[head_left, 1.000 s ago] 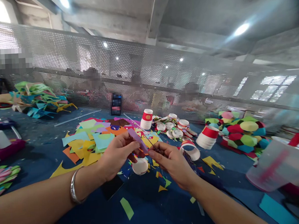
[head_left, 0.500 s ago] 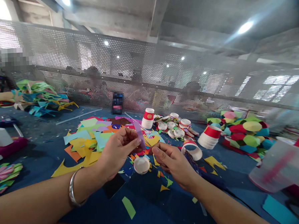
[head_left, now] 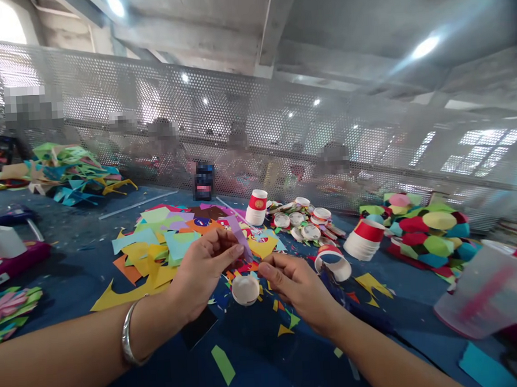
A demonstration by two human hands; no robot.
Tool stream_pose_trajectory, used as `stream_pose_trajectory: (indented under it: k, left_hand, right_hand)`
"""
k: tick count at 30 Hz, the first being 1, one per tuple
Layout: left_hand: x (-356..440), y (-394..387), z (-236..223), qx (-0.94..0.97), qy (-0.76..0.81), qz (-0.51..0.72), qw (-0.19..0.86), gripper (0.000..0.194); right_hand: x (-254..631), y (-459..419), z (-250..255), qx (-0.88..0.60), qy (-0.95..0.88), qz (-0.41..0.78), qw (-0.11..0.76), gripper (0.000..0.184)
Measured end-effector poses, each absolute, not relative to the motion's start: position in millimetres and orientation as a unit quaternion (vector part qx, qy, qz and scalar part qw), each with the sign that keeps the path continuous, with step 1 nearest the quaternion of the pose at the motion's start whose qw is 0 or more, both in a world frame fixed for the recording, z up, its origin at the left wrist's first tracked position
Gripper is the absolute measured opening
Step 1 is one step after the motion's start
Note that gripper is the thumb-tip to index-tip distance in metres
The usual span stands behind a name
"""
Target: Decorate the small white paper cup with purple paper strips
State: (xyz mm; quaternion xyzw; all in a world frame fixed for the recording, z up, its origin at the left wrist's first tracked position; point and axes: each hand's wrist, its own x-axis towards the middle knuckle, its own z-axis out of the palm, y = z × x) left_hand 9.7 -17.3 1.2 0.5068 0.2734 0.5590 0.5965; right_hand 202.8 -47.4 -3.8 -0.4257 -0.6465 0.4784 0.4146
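Dark blue table, littered with multicoloured paper scraps. Left hand pinched a purple paper strip above the table's middle; right hand was curled nearby, couldn't tell on what. Grey perforated metal screen lined the far edge, blurred people behind; grey concrete ceiling above.

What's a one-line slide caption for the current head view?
Left hand holds a purple paper strip beside the right hand, above a blue tabletop strewn with colored paper scraps.
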Motion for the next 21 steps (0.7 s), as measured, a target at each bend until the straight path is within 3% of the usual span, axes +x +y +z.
stream_pose_trajectory:
  k: [21]
  left_hand:
    - [10.3,-18.8,2.5,0.53,0.293,0.549,0.577,0.022]
  right_hand:
    - [207.0,-50.7,-1.4,-0.461,-0.674,0.419,0.397,0.043]
